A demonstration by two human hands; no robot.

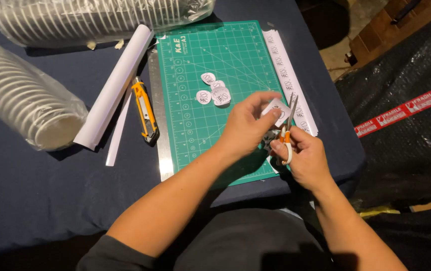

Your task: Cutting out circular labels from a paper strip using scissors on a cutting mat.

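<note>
Four cut-outs [214, 89] lie in a cluster on the green mat [195, 125], up at about eleven o'clock from the hands — small white rounded pieces with dark print, finished by the look of it. A fifth is under the blades right now. So by my reckoning the cutting is well under way but far from over: the long printed strip [289, 75] lying along the mat's right edge carries a whole row of marks not yet cut.

Left hand [248, 126] pinches a small white paper piece [277, 108], thumb and fingertips closed on its near edge, holding it up above the mat's lower right corner. Right hand [305, 158] has the scissors [287, 131], fingers through the orange-and-white handles, grip closed firmly round them; blades point up toward twelve o'clock and meet the paper's right side. How far the blades gape, I cannot tell — they look nearly together.

The paper sits at one o'clock from the left grip and at eleven from the right, touching the blades.

Off to nine o'clock: a steel ruler [158, 125] against the mat's left edge, an orange knife [144, 110] beside it, a paper roll [116, 85], and bagged stacks of white cups [20, 95] on the dark worktop [35, 195].
</note>
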